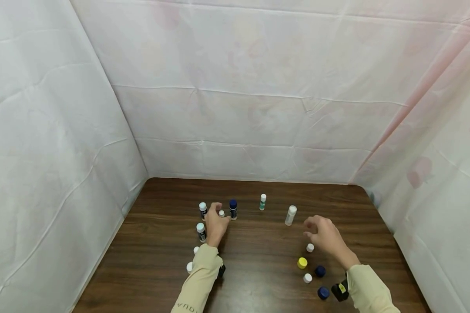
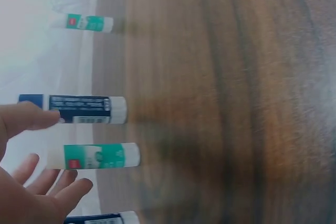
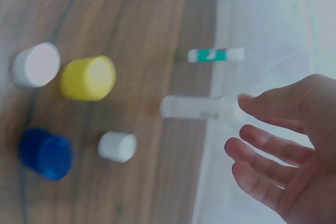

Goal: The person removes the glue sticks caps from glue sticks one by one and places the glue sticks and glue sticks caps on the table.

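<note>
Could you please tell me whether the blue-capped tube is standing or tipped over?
Upright: the blue-capped tube stands on the table, its cap uppermost.

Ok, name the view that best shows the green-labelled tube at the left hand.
The left wrist view: there the green-labelled tube appears larger, its label plainly visible. The head view shows little beyond its white top, beside the left hand; the right wrist view doesn't show it.
</note>
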`<action>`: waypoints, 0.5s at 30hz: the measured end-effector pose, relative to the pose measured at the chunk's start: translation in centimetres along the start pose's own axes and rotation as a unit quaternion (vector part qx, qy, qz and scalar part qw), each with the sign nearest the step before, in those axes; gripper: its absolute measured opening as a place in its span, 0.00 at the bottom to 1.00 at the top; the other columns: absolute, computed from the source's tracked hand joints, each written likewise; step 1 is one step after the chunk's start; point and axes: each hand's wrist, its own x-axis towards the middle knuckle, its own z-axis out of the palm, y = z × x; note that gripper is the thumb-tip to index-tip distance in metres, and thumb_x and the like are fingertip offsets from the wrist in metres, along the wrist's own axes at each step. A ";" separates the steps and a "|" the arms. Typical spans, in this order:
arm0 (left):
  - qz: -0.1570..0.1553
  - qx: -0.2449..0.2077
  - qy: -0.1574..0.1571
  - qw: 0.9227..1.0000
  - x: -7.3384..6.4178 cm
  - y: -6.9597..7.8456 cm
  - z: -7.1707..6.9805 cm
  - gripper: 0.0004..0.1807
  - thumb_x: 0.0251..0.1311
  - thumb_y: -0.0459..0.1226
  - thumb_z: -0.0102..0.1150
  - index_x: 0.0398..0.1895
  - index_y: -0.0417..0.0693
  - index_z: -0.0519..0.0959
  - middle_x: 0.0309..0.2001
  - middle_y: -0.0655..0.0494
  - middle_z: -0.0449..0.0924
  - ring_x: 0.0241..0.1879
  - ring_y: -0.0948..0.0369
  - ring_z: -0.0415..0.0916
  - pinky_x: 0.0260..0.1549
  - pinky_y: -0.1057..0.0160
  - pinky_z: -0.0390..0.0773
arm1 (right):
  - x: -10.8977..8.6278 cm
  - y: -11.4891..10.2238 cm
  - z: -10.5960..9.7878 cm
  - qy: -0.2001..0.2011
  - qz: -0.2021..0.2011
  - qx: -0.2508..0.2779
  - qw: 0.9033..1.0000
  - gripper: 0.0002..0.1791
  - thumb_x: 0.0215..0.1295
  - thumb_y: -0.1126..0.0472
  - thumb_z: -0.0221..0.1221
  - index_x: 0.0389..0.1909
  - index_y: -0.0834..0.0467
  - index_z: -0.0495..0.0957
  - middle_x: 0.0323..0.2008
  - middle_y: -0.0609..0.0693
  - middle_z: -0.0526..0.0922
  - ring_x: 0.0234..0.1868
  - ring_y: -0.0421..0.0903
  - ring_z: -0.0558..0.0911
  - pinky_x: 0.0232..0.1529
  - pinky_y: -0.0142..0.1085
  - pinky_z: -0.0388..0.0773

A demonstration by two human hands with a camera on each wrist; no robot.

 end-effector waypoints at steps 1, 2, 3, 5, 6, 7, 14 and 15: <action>0.007 -0.002 -0.004 1.000 0.1 0.1 0.0 0.27 0.39 0.24 0.70 0.48 0.39 0.75 0.47 0.41 0.78 0.47 0.47 0.72 0.45 0.49 0.73 | 0.2 -0.3 -0.1 0.007 -0.006 0.011 1.000 0.11 0.49 0.68 0.68 0.34 0.56 0.82 0.32 0.49 0.79 0.27 0.40 0.77 0.25 0.36 0.74; 0.014 -0.003 -0.009 1.000 0.2 0.2 -0.1 0.27 0.40 0.25 0.70 0.48 0.41 0.75 0.47 0.42 0.77 0.48 0.47 0.72 0.45 0.49 0.74 | 0.4 -0.7 -0.2 0.012 -0.012 0.022 1.000 0.11 0.49 0.68 0.69 0.35 0.56 0.82 0.32 0.49 0.79 0.26 0.39 0.77 0.24 0.34 0.74; 0.020 -0.005 -0.013 1.000 0.3 0.3 -0.1 0.27 0.40 0.25 0.70 0.49 0.42 0.75 0.48 0.42 0.77 0.48 0.48 0.72 0.45 0.50 0.74 | 0.7 -1.0 -0.2 0.019 -0.019 0.029 0.999 0.12 0.49 0.68 0.69 0.35 0.56 0.82 0.32 0.49 0.79 0.25 0.38 0.77 0.23 0.33 0.74; 0.032 -0.007 -0.017 0.999 0.5 0.5 -0.1 0.27 0.41 0.25 0.70 0.49 0.43 0.75 0.48 0.43 0.77 0.48 0.49 0.73 0.45 0.50 0.74 | 1.2 -1.8 -0.2 0.029 -0.035 0.046 0.998 0.13 0.48 0.69 0.70 0.37 0.57 0.82 0.33 0.48 0.79 0.24 0.37 0.77 0.23 0.31 0.74; 0.036 -0.012 -0.018 0.999 0.5 0.6 -0.1 0.27 0.42 0.25 0.69 0.49 0.44 0.75 0.48 0.43 0.77 0.49 0.49 0.73 0.45 0.51 0.74 | 1.5 -2.2 -0.1 0.034 -0.043 0.049 0.997 0.14 0.47 0.70 0.70 0.37 0.58 0.82 0.33 0.48 0.78 0.24 0.38 0.76 0.22 0.31 0.74; 0.042 -0.013 -0.016 0.999 0.6 0.7 -0.1 0.26 0.42 0.25 0.69 0.49 0.44 0.75 0.48 0.44 0.77 0.49 0.49 0.73 0.46 0.51 0.74 | 1.8 -2.5 -0.1 0.038 -0.050 0.054 0.997 0.15 0.47 0.70 0.70 0.37 0.59 0.82 0.33 0.49 0.78 0.23 0.38 0.75 0.22 0.31 0.74; 0.081 -0.057 -0.010 0.995 0.6 1.9 0.5 0.25 0.42 0.22 0.67 0.49 0.37 0.75 0.49 0.42 0.77 0.52 0.48 0.74 0.52 0.51 0.74 | 3.6 -4.8 0.6 0.029 -0.061 0.089 0.994 0.15 0.50 0.70 0.68 0.40 0.59 0.81 0.34 0.48 0.77 0.24 0.39 0.75 0.23 0.32 0.74; 0.081 -0.059 -0.010 0.995 0.6 2.0 0.7 0.25 0.42 0.21 0.67 0.48 0.37 0.75 0.49 0.42 0.77 0.53 0.49 0.74 0.53 0.52 0.74 | 3.8 -5.0 0.7 0.027 -0.061 0.087 0.994 0.15 0.50 0.70 0.68 0.40 0.58 0.81 0.34 0.47 0.77 0.24 0.39 0.74 0.23 0.32 0.73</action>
